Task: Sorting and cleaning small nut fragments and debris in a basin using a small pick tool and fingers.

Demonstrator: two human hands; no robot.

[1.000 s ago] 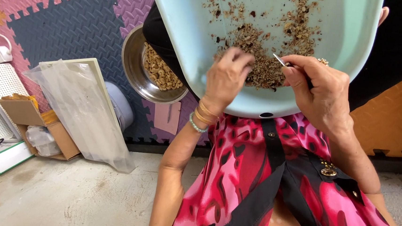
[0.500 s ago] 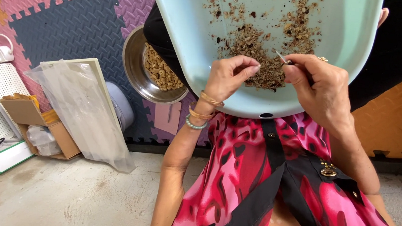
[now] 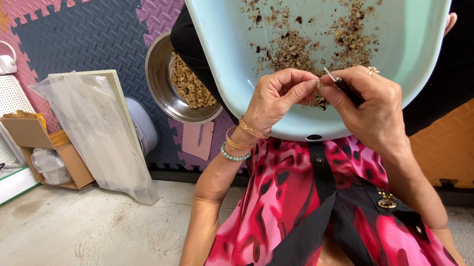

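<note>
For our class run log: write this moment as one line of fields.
left hand: pinches small piece | right hand: holds thin blade tool | under hands: pale green basin with husk bits | beside: steel bowl of nuts

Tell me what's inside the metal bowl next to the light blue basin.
The metal bowl holds a heap of pale peeled nuts. Its right side is covered by a dark sleeve and the light blue basin, so what lies there cannot be seen.
</note>
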